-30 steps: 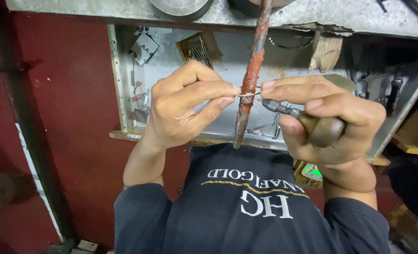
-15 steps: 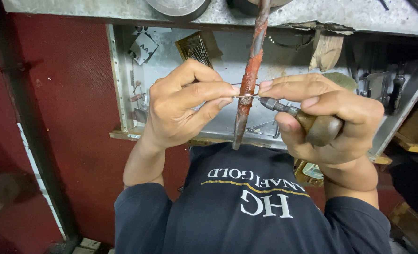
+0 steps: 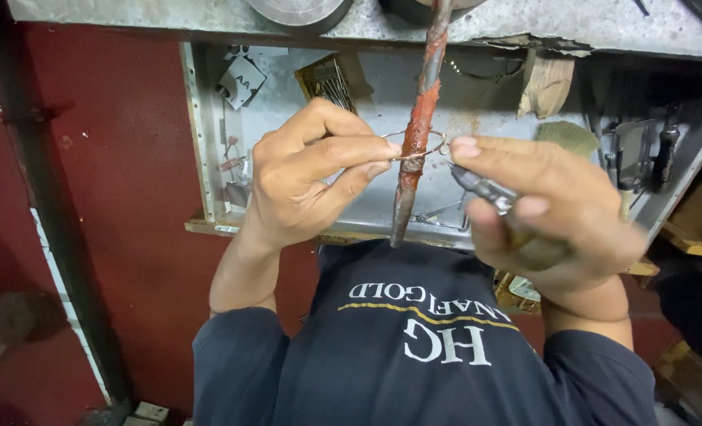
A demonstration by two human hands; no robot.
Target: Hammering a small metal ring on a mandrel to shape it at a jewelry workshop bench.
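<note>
Wire ring (image 3: pixel 414 150) around rusty rod (image 3: pixel 419 126) | left hand (image 3: pixel 303 185) pinching ring | right hand (image 3: pixel 548 213) gripping pliers (image 3: pixel 481 188)

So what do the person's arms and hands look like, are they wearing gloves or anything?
No gloves: the left hand and the right hand are both bare, with no rings or watch showing. The forearms are bare too. Dark navy sleeves are pushed up near the elbows, part of a dark top with white and yellow print.

Open grey metal drawer (image 3: pixel 209 158), dark red floor (image 3: pixel 122 197), wooden block (image 3: pixel 546 83)
</note>
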